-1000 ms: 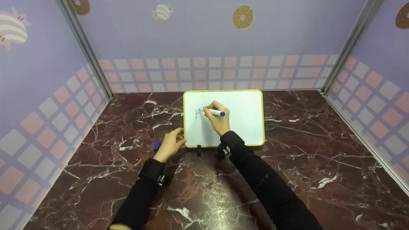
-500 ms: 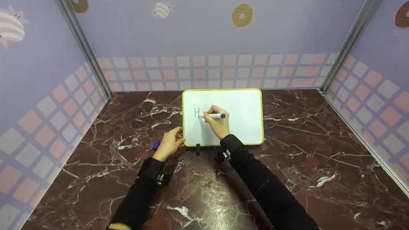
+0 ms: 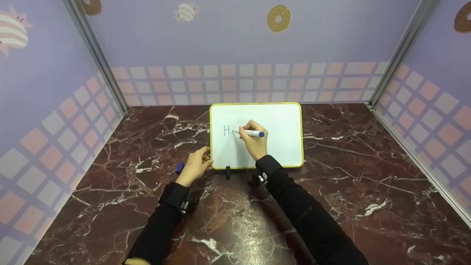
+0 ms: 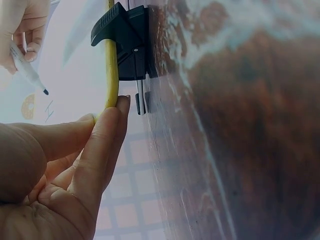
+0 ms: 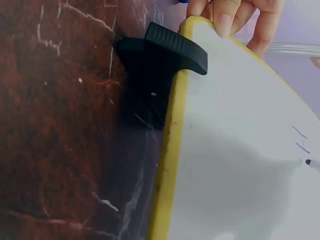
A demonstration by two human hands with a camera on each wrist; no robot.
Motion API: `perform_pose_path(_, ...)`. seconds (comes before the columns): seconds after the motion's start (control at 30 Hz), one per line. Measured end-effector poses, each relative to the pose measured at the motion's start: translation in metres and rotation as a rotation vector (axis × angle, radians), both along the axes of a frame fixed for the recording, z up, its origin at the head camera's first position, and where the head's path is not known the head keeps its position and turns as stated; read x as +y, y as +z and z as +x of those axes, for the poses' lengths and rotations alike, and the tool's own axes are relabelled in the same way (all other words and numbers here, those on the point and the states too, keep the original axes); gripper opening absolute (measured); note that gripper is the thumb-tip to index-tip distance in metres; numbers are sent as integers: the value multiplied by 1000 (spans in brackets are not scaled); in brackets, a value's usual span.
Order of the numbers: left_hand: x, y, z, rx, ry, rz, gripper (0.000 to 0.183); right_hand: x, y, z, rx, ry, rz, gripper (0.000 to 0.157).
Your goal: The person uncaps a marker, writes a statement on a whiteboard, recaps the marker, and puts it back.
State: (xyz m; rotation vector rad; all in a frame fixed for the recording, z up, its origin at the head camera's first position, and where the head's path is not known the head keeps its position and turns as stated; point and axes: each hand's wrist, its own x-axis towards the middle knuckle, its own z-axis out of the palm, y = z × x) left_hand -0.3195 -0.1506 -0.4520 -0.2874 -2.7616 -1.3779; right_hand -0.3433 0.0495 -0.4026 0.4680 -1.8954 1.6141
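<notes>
A whiteboard [image 3: 283,143] with a yellow rim leans upright on the table, a blue letter H [image 3: 226,130] on its left part. My right hand [image 3: 256,144] grips a white marker [image 3: 253,133] with a blue end; its dark tip is just right of the H, close to the board. My left hand [image 3: 194,167] pinches the board's lower left corner, thumb on the front and fingers behind, as the left wrist view shows. A black stand clip [image 4: 120,42] hooks over the bottom rim near that hand. In the right wrist view the right hand is out of sight.
A blue marker cap [image 3: 180,167] lies on the dark red marbled table [image 3: 353,176], left of my left hand. Behind the board stands a lilac wall [image 3: 228,40] with pink and white squares; side walls flank the table.
The H has gained its right upright stroke. My right hand moved down with the marker, then slightly right, off the letter. My left hand stays on the corner.
</notes>
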Motion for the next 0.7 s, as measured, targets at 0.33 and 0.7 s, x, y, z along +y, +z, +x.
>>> perform_pose_path(0.33,1,0,1,-7,3,-6,42,1,-1,-1,-30,47,-20,13)
perform_pose_path(0.7,1,1,1,-8,7,-3,42,5,-23,-27,-27,15,-46,16)
